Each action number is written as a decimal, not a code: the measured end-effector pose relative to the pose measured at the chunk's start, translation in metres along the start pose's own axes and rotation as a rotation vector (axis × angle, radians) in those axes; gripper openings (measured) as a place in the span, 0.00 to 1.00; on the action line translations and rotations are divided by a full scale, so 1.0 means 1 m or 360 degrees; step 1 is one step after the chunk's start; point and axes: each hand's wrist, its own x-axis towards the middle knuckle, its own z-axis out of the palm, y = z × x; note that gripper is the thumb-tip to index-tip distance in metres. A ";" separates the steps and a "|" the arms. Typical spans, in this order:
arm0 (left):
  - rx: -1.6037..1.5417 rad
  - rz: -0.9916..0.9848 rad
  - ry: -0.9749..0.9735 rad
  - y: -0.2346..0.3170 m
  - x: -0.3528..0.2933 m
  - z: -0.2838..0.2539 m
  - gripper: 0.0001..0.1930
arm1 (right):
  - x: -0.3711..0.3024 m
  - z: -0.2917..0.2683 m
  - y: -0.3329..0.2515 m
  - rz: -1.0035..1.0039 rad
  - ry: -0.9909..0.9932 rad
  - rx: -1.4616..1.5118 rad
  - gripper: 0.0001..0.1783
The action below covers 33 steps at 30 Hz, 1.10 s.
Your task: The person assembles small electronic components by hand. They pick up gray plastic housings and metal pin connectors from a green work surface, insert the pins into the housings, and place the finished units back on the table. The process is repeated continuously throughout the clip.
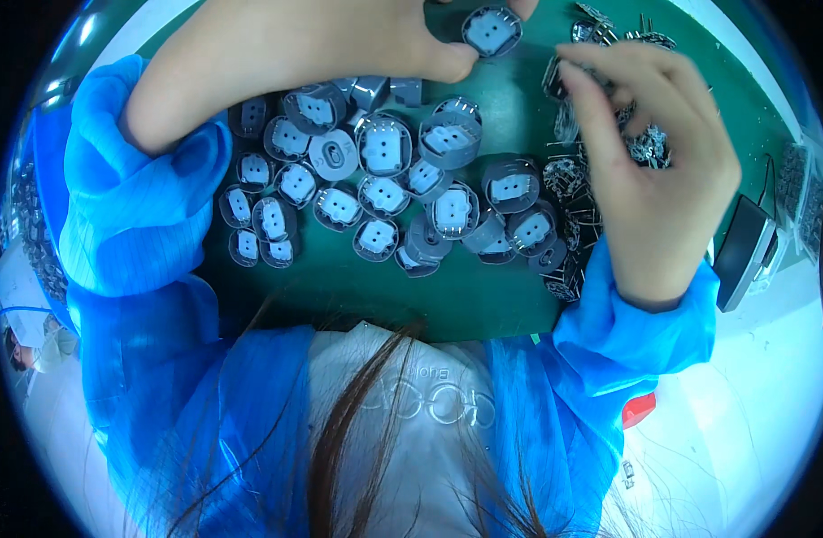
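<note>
My left hand (389, 38) reaches across the top with its thumb and a fingertip closed about a round grey housing (492, 32), whose pale inner face points up. At the right, my right hand (667, 166) pinches a small dark circuit board (551, 81) between thumb and index finger; part of the board is hidden behind the fingers. Many similar grey housings with pale inserts, such as one upright housing (383, 145), lie between my arms. Small circuit boards with metal pins (566, 177) are heaped under and beside my right hand.
The green work mat (384, 300) lies under the parts. A black flat device (743, 251) with a cable stands at the right edge, near a clear bag of small parts (801, 193). Something red (638, 410) shows below my right sleeve. Another person (43, 345) is at the far left.
</note>
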 end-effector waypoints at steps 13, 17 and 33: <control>-0.0804 -0.0506 -0.0280 0.032 0.020 -0.031 0.17 | 0.004 -0.013 -0.002 0.0088 -0.0037 0.0442 0.12; -0.0412 -0.0295 -0.0084 0.039 0.010 -0.010 0.18 | 0.003 -0.016 0.002 0.0076 -0.0037 0.0551 0.12; -0.0666 0.0082 0.0275 0.006 0.003 0.015 0.17 | -0.003 -0.012 0.010 0.0313 -0.0111 0.0932 0.13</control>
